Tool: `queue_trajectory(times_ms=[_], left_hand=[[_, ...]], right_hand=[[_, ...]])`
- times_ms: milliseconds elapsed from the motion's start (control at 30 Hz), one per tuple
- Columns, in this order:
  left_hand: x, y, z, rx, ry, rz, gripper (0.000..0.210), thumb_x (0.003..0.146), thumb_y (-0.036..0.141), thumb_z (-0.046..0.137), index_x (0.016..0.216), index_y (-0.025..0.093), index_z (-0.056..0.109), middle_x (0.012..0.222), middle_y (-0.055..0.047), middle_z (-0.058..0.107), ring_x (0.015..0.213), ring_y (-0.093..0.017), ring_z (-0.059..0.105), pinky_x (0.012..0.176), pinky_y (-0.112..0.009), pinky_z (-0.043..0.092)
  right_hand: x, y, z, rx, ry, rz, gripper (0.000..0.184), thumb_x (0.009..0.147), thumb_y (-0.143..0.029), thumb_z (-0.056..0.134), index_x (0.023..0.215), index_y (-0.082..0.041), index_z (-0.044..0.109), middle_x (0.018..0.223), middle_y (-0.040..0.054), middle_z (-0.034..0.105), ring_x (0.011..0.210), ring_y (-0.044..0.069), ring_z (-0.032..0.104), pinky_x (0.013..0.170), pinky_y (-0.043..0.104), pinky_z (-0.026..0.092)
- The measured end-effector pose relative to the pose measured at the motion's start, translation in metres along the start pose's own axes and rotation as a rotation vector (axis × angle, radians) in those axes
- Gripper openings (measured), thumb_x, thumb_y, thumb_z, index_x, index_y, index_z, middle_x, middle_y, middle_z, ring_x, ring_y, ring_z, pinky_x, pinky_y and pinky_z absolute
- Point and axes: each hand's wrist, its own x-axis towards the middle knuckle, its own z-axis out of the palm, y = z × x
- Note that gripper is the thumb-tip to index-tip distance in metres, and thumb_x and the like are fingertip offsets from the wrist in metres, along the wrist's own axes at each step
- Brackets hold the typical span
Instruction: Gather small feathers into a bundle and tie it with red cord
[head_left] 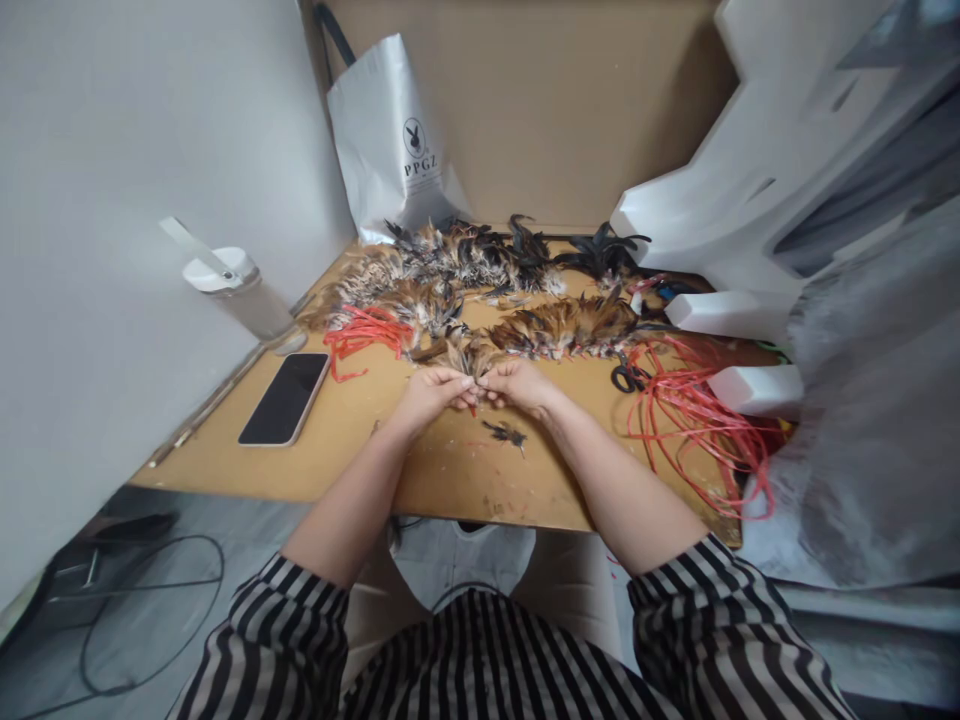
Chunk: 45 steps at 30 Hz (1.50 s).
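My left hand [439,392] and my right hand [517,387] meet at the middle of the table, both with thumb and fingers pinched together. Between them they hold a small bunch of brown feathers [469,355], its tips fanning away from me. A bit of red [473,411] shows just below the fingertips. On the table close to my right hand lies a small loose tuft of dark feathers [506,434]. Beyond the hands runs a row of brown feather bundles [566,328], some with red at their bases.
Red plastic strips [367,330] lie at left, with a larger tangle of red strips [697,425] at right beside black-handled scissors [628,376]. A phone [285,400], a lidded cup [244,295] and a silver bag [394,140] stand or lie leftward. White foam pieces [757,390] border the right.
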Motion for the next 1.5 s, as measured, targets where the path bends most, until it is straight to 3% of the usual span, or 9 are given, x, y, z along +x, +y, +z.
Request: queue_trajectory(times_ms=[167,267,500,833,1033,1133,1267,1500], left_hand=[[0.0,-0.003,0.004,0.04,0.019,-0.076,0.031,0.056,0.032,0.075,0.073,0.009,0.065,0.058,-0.005,0.065,0.052,-0.01,0.059,0.056,-0.022,0.048],[0.0,-0.003,0.007,0.033,0.053,-0.083,0.029,0.055,0.028,0.075,0.073,0.009,0.065,0.057,-0.004,0.065,0.051,-0.01,0.059,0.055,-0.022,0.048],[0.001,-0.003,0.007,0.059,0.101,-0.102,0.022,0.057,0.021,0.073,0.074,0.009,0.066,0.055,-0.003,0.064,0.049,-0.009,0.057,0.054,-0.021,0.047],[-0.001,-0.007,0.008,0.192,0.039,-0.077,0.015,0.056,0.018,0.072,0.067,0.01,0.066,0.051,-0.001,0.061,0.046,-0.008,0.054,0.052,-0.02,0.045],[-0.001,-0.007,0.007,0.195,0.011,-0.059,0.018,0.057,0.024,0.073,0.066,0.011,0.065,0.053,-0.002,0.061,0.048,-0.009,0.055,0.053,-0.021,0.045],[-0.001,-0.007,0.007,0.217,-0.011,-0.054,0.017,0.057,0.024,0.073,0.064,0.011,0.064,0.054,-0.002,0.062,0.049,-0.008,0.054,0.052,-0.02,0.044],[-0.002,-0.008,0.006,0.274,-0.046,-0.02,0.02,0.055,0.026,0.074,0.064,0.011,0.064,0.054,-0.001,0.061,0.048,-0.007,0.052,0.049,-0.018,0.042],[0.0,-0.014,0.002,0.291,-0.071,0.008,0.022,0.058,0.03,0.072,0.066,0.012,0.064,0.058,-0.002,0.063,0.052,-0.008,0.054,0.053,-0.02,0.043]], right_hand=[[0.001,0.003,-0.004,-0.299,0.073,-0.103,0.03,0.062,-0.04,0.064,0.052,-0.015,0.051,0.042,-0.0067,0.041,0.039,0.004,0.028,0.039,0.02,0.02],[0.001,0.003,-0.004,-0.382,0.134,-0.117,0.03,0.062,-0.04,0.062,0.053,-0.015,0.049,0.043,-0.0073,0.038,0.041,0.004,0.027,0.041,0.021,0.02],[-0.001,0.002,-0.006,-0.346,0.02,-0.084,0.031,0.062,-0.042,0.061,0.052,-0.015,0.051,0.043,-0.0073,0.036,0.041,0.004,0.024,0.041,0.021,0.017],[-0.002,-0.002,0.004,-0.336,0.022,-0.165,0.026,0.062,-0.038,0.064,0.058,-0.012,0.063,0.054,0.0005,0.059,0.046,0.006,0.041,0.045,0.021,0.03],[-0.002,-0.003,0.001,-0.171,0.019,-0.108,0.029,0.068,-0.04,0.058,0.059,-0.013,0.061,0.038,-0.0058,0.044,0.036,0.004,0.026,0.039,0.02,0.02],[0.001,0.001,-0.006,-0.262,-0.029,-0.13,0.021,0.068,-0.032,0.058,0.063,-0.013,0.065,0.046,-0.003,0.054,0.04,0.005,0.035,0.043,0.02,0.027],[0.006,0.008,-0.011,-0.441,0.014,-0.182,0.013,0.066,-0.021,0.058,0.066,-0.014,0.069,0.063,-0.0011,0.065,0.056,0.009,0.052,0.058,0.021,0.039],[0.0,-0.005,-0.017,-0.441,0.002,-0.208,0.016,0.065,-0.016,0.056,0.076,-0.011,0.067,0.067,-0.0002,0.064,0.059,0.008,0.052,0.06,0.02,0.04]])
